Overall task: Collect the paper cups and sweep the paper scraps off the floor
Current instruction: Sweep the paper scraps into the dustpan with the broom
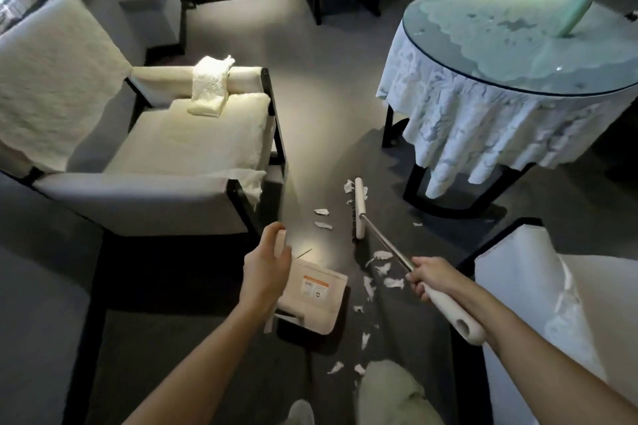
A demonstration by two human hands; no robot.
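Our right hand (431, 278) grips the broom (359, 214) handle; left hand (267, 264) grips the dustpan (312, 300) handle. Paper scraps (383, 267) lie strewn on the floor (328, 134) beside the pan, none inside. No paper cups visible. We judge sweeping barely begun.

Left hand (266, 262), right hand (433, 274), forearms (207, 352) bare; pale trousers (390, 390), lt grey shoe (302, 412).

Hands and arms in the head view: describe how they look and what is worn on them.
The left hand and right hand are bare: no gloves, rings or watch show. The left arm and right arm are uncovered to the frame's edge, with no sleeve in view.
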